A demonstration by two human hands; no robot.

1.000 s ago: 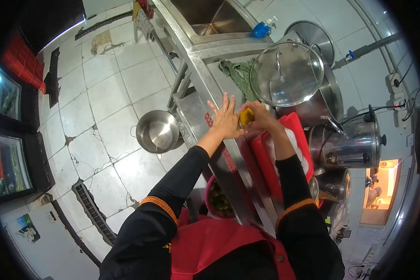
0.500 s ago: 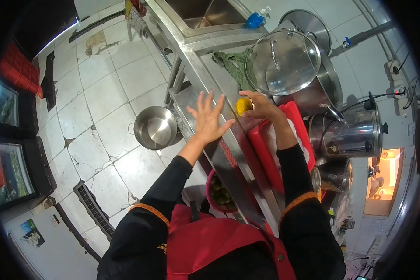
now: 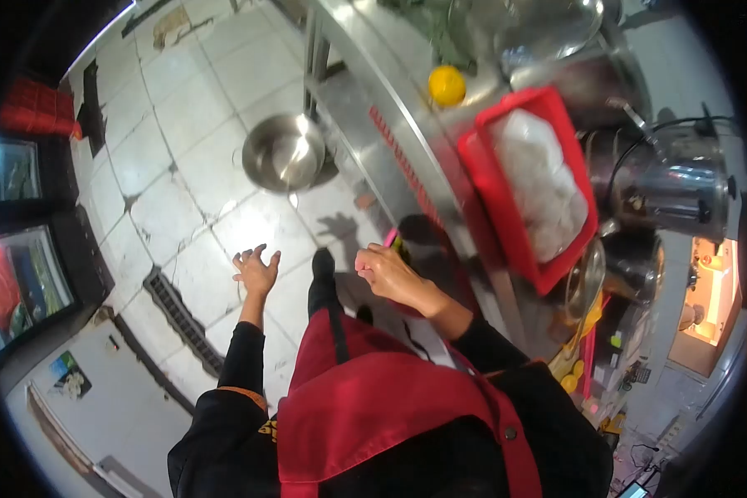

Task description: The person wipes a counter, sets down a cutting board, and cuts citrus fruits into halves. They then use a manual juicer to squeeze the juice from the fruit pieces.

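Right hand (image 3: 388, 274) is lowered below the desk (image 3: 390, 100) edge, at the rim of a pink bowl (image 3: 393, 241) that sits under the desk; the fingers are curled and bunched together, and whether they pinch anything cannot be told, since the bowl is mostly hidden behind the hand and in shadow. Only a sliver of pink rim and something dark greenish inside show; contents not identifiable from here. Left hand (image 3: 256, 270) hangs out over the tiled floor (image 3: 183, 166), fingers spread wide, holding nothing and touching nothing. Judged step: reaching into the low bowl for a piece, with the left hand free for balance; the next move would call for closing on one item and lifting it clear of the desk edge without knocking the rim. Up on the desk, a round yellow fruit (image 3: 446, 85) lies by itself, apart from both hands, just beside the far corner of a red tray (image 3: 481, 178). The tray holds a whitish, lumpy mass, possibly under clear wrap; cannot say what it is. Beyond it stands a steel kettle-like pot (image 3: 681, 195) with a dark cable; inside not visible. On the floor, well apart from the hands, a steel bowl (image 3: 284, 152) sits with nothing visible in it. The person wears a red apron (image 3: 382, 415) over black sleeves.
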